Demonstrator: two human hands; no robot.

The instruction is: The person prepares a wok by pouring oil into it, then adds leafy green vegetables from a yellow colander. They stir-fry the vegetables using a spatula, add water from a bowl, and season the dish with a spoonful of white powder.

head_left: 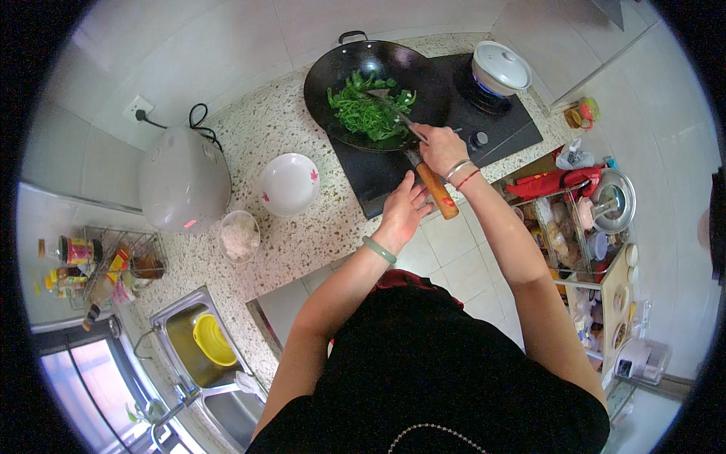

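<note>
My right hand (444, 151) is closed around the handle of a metal spatula (408, 125), whose blade reaches into the greens. Chopped leafy greens (368, 106) lie heaped in a big black wok (427, 83) on the dark glass hob (363, 174). The wok's wooden handle (431, 184) points toward me, below my right hand. My left hand (404, 208) is open just left of that handle, fingers spread, and appears to hold nothing. To its left, a white bowl (290, 185) with pink leaf marks rests on the speckled counter.
A lidded white pot (501, 69) sits over a blue flame at back right. On the left stand a rice cooker (185, 181) and a tub of pale food (240, 236). A yellow basin (214, 339) is in the sink (181, 314). A crowded rack (582, 234) borders the right.
</note>
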